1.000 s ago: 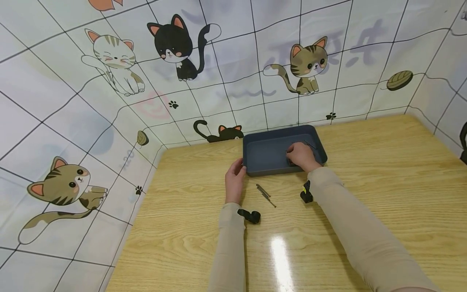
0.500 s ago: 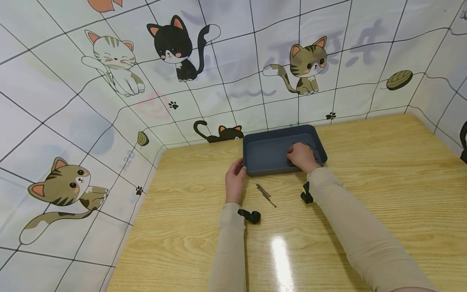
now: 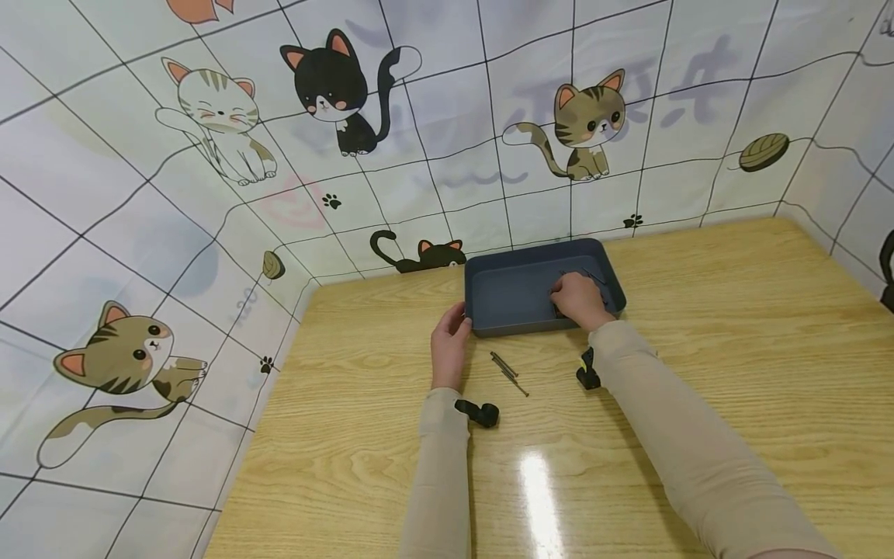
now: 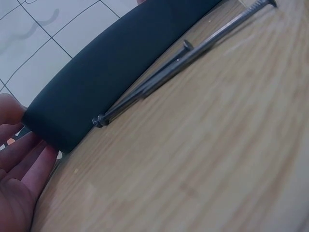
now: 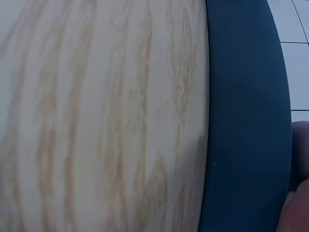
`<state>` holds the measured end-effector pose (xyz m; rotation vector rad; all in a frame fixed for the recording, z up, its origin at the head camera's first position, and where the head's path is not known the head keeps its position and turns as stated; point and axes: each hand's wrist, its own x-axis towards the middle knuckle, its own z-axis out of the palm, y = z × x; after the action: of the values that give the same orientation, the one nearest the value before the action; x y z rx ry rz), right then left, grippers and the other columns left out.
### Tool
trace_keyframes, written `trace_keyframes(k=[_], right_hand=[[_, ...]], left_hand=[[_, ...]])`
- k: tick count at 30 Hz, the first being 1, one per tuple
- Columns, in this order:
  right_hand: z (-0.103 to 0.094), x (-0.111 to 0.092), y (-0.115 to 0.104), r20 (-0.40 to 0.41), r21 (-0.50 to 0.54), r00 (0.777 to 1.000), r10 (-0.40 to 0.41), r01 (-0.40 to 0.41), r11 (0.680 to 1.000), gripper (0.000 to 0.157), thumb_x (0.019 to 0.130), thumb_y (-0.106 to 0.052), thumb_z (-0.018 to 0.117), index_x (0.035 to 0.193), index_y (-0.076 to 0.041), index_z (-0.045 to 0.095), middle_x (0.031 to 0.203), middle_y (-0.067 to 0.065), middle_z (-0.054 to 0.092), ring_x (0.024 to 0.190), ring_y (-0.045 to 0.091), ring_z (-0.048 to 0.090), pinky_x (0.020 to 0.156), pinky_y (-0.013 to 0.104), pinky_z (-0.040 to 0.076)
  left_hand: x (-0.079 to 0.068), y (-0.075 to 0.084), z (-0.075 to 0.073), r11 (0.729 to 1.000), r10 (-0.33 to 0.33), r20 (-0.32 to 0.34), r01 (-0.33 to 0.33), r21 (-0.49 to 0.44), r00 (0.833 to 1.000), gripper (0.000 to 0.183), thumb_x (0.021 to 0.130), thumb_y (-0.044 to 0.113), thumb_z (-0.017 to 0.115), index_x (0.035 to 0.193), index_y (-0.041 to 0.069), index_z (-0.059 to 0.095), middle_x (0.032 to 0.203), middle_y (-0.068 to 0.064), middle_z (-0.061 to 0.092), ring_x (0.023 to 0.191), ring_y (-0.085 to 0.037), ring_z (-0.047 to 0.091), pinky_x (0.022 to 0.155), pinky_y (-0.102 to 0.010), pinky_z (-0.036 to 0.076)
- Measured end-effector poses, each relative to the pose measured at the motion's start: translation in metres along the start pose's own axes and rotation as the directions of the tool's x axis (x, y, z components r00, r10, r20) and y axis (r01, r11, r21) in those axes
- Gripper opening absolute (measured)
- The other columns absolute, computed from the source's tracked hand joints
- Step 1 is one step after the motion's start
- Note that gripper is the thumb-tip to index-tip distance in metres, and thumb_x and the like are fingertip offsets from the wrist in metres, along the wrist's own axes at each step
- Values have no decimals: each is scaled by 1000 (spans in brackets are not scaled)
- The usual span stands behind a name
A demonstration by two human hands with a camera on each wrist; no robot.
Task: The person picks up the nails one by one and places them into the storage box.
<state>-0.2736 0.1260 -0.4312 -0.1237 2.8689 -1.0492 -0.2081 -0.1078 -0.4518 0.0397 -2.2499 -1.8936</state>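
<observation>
A dark blue rectangular tray [image 3: 517,328] stands on the wooden table near the wall. My left hand [image 3: 449,349] grips its near left corner, with the thumb and fingers on either side of that corner in the left wrist view. My right hand [image 3: 580,300] reaches into the tray's right part, fingers bent down over thin dark nails, largely hidden beneath it. Further nails [image 3: 595,276] lie just behind that hand. In front of the tray, a few loose metal nails [image 4: 159,77] lie side by side. In the right wrist view, the tray wall [image 5: 248,106] hides most of the fingers.
The wooden table [image 3: 349,435] meets a wall covering [image 3: 475,178] printed with cartoon cats, right behind the tray. A black camera mount sits on each wrist. Light reflects off the table front.
My right hand has shifted very slightly to the right inside the tray. The left hand, the tray and the loose nails stay where they were.
</observation>
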Motion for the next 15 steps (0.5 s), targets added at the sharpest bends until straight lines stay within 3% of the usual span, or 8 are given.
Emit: trace_keyframes(k=[5,10,15], right_hand=[[0,-2,-1,-27,53,999,-23,24,998,29,92,-13,44,113,0,59,104,18,59,81,28,57,67,41,47],[0,-5,-3,-60,88,997,-55,60,994,29,93,-16,45,115,-2,58,109,18,58,86,29,56,68,42,46],[-1,-8,-6,-90,96,992,-83,92,991,28,93,-18,46,113,-5,59,108,14,58,88,28,55,70,42,45]], left_hand=[[1,1,0,1000,-7,-4,7,-11,1000,38,90,15,53,127,6,50,126,-10,51,113,-21,48,90,-34,41],[1,-1,0,1000,-10,-8,10,-3,1000,37,90,13,53,127,6,50,125,-9,52,112,-19,48,90,-33,41],[9,-17,1,1000,-15,-14,14,-22,1000,37,90,17,54,126,12,53,124,-3,53,111,-14,49,91,-33,40]])
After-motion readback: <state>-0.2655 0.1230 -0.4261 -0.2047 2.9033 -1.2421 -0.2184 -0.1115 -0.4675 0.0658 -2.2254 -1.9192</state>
